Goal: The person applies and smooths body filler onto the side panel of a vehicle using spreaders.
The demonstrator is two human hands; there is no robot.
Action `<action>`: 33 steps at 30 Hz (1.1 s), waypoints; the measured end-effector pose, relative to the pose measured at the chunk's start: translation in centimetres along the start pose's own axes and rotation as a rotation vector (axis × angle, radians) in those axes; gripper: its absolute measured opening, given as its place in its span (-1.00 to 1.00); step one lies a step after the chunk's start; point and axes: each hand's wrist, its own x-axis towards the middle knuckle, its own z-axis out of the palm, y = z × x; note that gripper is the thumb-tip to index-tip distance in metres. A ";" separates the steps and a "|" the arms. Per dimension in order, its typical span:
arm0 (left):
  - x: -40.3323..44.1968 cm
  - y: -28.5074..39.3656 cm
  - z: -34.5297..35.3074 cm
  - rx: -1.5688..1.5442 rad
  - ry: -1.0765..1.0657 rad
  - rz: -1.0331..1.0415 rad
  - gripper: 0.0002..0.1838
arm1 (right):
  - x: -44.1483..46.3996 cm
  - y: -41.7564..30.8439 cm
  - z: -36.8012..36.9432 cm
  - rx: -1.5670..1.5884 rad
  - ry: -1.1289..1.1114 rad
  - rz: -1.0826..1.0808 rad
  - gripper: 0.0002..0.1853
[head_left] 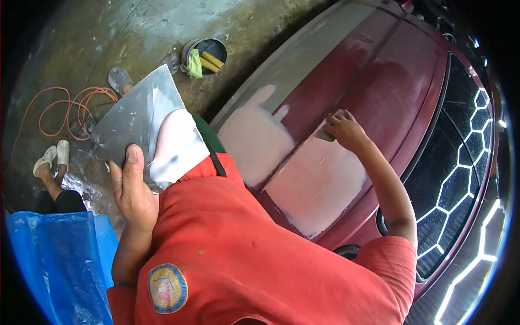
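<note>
My left hand (134, 192) grips a grey metal sheet (130, 116) by its near edge, thumb on top. A thick mound of pale pink body filler (177, 135) sits on that sheet. At the dark red car's side, my right hand (345, 130) is closed on a small dark putty spreader (326, 135), mostly covered by the fingers. The spreader touches the upper edge of a pale pink filler patch (319, 187) on the car panel (374, 92). Across the panel seam lies a second filler patch (252, 138).
On the wet-looking floor stands a dark bucket (188, 54) with a green cloth and yellow rolls. An orange hose (65, 103) lies coiled at left. Another person's feet in light clogs (54, 156) are near a blue plastic sheet (59, 265). The car window (441, 184) reflects hexagonal lights.
</note>
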 end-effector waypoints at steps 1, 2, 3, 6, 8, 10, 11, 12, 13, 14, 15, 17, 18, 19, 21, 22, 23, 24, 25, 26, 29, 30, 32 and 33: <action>0.0 -1.1 -1.1 0.146 -0.037 0.119 -0.46 | 0.7 0.0 -0.1 -0.014 -0.043 0.003 -0.69; 0.0 -1.6 -1.8 0.260 -0.072 0.188 -0.46 | 1.4 0.0 -0.2 -0.029 -0.085 0.007 -0.69; 0.0 -2.1 -2.6 0.371 -0.101 0.261 -0.47 | 1.7 0.0 -0.2 -0.043 -0.129 0.012 -0.70; 0.1 -3.1 -3.8 0.564 -0.185 0.417 -0.49 | 2.1 0.4 0.8 -0.031 -0.101 -0.011 -0.73; 0.3 -3.4 -3.7 0.483 -0.202 0.462 -0.50 | 1.4 0.3 0.9 -0.053 -0.114 0.003 -0.73; 0.2 -1.1 -0.9 0.087 -0.132 0.145 -0.50 | -0.5 -0.2 0.3 -0.059 -0.142 0.033 -0.74; 0.3 -0.1 0.6 -0.189 -0.080 -0.106 -0.50 | -2.0 -0.5 -0.3 -0.057 -0.164 0.055 -0.74; 0.6 -0.2 0.8 -0.190 -0.055 -0.110 -0.50 | -3.7 -1.0 -0.8 -0.052 -0.187 0.077 -0.74; 0.8 -0.5 1.1 -0.191 -0.032 -0.117 -0.50 | -5.5 -1.5 -1.2 -0.027 -0.168 0.088 -0.73; 1.0 -0.5 1.3 -0.191 -0.011 -0.124 -0.49 | -7.5 -2.1 -1.7 -0.001 -0.150 0.101 -0.72; 1.0 -0.2 2.0 -0.184 -0.063 -0.105 -0.49 | -9.4 -2.6 -2.2 0.022 -0.130 0.112 -0.72; 1.1 0.2 2.8 -0.132 -0.173 -0.036 -0.49 | -12.9 -3.8 -3.5 0.027 -0.171 0.145 -0.70; 1.2 0.0 2.7 -0.091 -0.230 0.015 -0.49 | -14.1 -4.5 -4.4 0.031 -0.188 0.160 -0.68; 1.7 -1.4 1.9 -0.010 -0.295 0.091 -0.49 | -14.9 -4.9 -5.4 0.064 -0.245 0.186 -0.62; 2.1 -2.4 1.0 0.005 -0.396 0.067 -0.51 | -16.1 -5.5 -5.9 0.101 -0.157 0.221 -0.56; 2.3 -1.5 1.5 0.014 -0.447 0.056 -0.52 | -16.2 -6.2 -7.0 0.122 -0.112 0.234 -0.53; 2.2 -0.3 2.5 -0.175 -0.489 -0.099 -0.53 | -16.1 -6.7 -8.4 0.220 -0.023 0.247 -0.43; 2.4 1.2 3.4 -0.361 -0.533 -0.251 -0.53 | -15.4 -7.5 -10.6 0.367 0.122 0.256 -0.42; 2.6 1.1 3.4 -0.375 -0.586 -0.255 -0.54 | -14.9 -8.6 -12.9 0.517 0.270 0.266 -0.41; 2.6 1.1 4.2 -0.369 -0.512 -0.248 -0.54 | -14.5 -10.1 -14.6 0.670 0.415 0.278 -0.41; 1.7 4.5 5.9 -0.357 -0.587 -0.496 -0.56 | -12.7 -16.1 -18.8 0.865 0.974 0.188 -0.35; 1.3 5.4 6.3 -0.355 -0.662 -0.435 -0.58 | -12.2 -17.8 -19.3 0.822 1.103 0.136 -0.30; 0.2 6.9 6.3 -0.356 -0.659 -0.440 -0.67 | -11.2 -22.4 -20.7 0.926 1.232 0.029 -0.15; -0.4 8.3 6.3 -0.348 -0.643 -0.472 -0.65 | -10.7 -24.7 -21.2 0.988 1.256 -0.001 -0.08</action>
